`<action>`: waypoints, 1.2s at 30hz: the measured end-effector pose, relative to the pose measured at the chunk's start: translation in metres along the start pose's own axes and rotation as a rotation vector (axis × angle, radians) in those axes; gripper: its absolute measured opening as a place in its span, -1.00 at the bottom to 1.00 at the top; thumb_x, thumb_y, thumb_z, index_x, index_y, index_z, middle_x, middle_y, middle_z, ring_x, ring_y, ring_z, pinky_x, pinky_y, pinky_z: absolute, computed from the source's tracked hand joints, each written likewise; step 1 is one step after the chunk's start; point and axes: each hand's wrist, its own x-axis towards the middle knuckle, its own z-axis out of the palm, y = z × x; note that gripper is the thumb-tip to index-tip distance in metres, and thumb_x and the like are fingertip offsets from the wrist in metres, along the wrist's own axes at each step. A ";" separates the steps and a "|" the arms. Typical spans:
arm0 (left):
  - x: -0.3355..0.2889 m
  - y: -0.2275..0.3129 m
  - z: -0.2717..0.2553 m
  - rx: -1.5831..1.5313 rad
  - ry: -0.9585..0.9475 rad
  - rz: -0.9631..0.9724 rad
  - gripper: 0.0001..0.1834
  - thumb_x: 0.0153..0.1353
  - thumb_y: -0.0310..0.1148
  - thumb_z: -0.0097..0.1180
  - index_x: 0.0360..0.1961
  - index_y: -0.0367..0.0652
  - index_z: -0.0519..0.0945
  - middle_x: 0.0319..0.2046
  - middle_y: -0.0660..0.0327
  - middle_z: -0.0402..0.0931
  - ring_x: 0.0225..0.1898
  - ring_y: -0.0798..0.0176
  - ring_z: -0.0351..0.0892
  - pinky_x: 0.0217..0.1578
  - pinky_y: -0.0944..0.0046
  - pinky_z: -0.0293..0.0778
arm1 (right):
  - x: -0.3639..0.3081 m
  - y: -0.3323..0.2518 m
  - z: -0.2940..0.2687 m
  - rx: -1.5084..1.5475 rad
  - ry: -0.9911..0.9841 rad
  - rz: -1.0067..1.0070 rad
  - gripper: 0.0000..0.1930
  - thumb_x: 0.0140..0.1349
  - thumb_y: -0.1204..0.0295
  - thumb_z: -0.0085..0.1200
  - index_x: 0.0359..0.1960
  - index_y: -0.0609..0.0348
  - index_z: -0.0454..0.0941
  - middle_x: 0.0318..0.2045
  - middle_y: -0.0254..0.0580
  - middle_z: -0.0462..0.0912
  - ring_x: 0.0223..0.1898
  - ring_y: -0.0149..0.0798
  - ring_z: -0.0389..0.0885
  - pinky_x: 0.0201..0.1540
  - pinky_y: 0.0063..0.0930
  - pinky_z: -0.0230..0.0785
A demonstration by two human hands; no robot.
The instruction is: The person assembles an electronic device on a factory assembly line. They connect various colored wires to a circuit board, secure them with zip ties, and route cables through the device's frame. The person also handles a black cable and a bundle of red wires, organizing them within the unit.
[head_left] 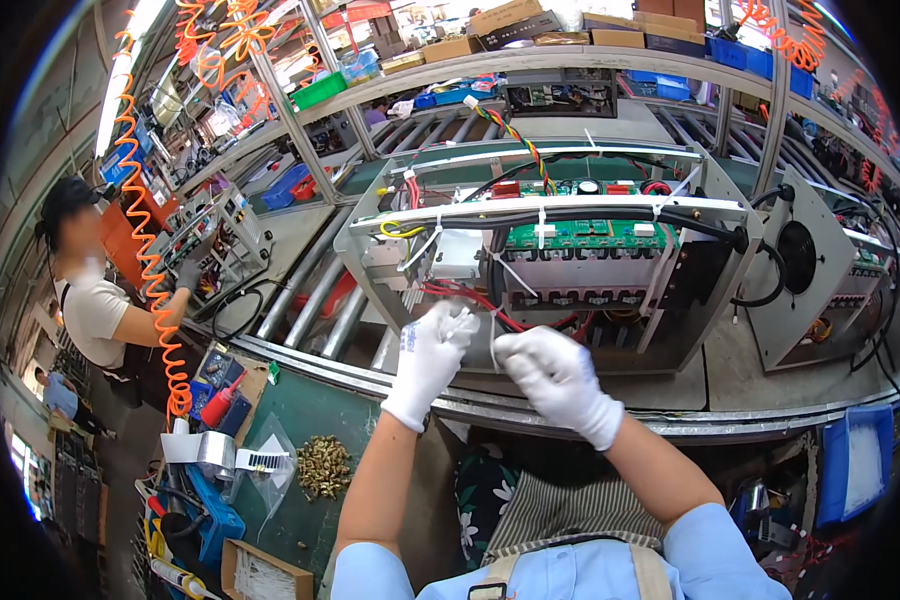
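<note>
In front of me an open metal equipment chassis (705, 345) holds a green circuit board (595, 238), black cables and several white cable ties. Red wires (505, 318) run out of its lower front. My right hand (555, 375), in a white glove, pinches a thin white cable tie (492, 340) just below those wires. My left hand (432, 355), also gloved, is closed beside the red wires at the chassis's lower left. What its fingers hold is hidden. Whether the tie goes fully around the wires I cannot tell.
A roller conveyor (315, 300) lies left of the chassis; a second chassis (815, 280) stands at right. Brass fasteners (324, 467) are piled on the green mat beside a box of white ties (265, 575). An orange coiled hose (142, 240) hangs at left, near a co-worker (100, 300).
</note>
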 end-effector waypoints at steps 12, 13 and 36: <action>-0.001 -0.019 0.029 -0.399 0.069 -0.112 -0.66 0.12 -0.60 0.06 -0.04 -0.20 0.58 -0.59 0.32 0.47 -0.67 0.42 0.43 -0.66 0.39 0.31 | 0.039 0.035 -0.010 -0.268 -0.334 0.558 -0.58 0.21 0.10 0.10 -0.12 0.22 0.61 -0.35 -0.01 0.67 -0.35 -0.10 0.65 -0.23 -0.26 0.45; 0.001 -0.013 0.030 -0.122 0.196 0.139 -0.66 0.14 -0.57 0.08 -0.02 -0.20 0.58 -0.55 0.25 0.53 -0.61 0.34 0.50 -0.61 0.35 0.38 | 0.037 0.036 -0.006 -0.422 -0.299 0.522 -0.59 0.21 0.03 0.05 -0.22 0.14 0.62 -0.28 0.07 0.66 -0.26 0.06 0.65 -0.18 -0.08 0.46; -0.075 -0.014 0.012 -0.279 -0.263 -0.058 -0.71 0.23 -0.38 -0.05 -0.12 -0.27 0.59 -0.59 0.28 0.52 -0.48 0.33 0.49 -0.25 0.30 0.44 | -0.022 -0.008 -0.018 0.049 -0.081 0.471 -0.58 0.13 0.29 0.25 0.02 0.15 0.55 -0.36 -0.07 0.65 -0.32 0.01 0.65 -0.15 -0.27 0.50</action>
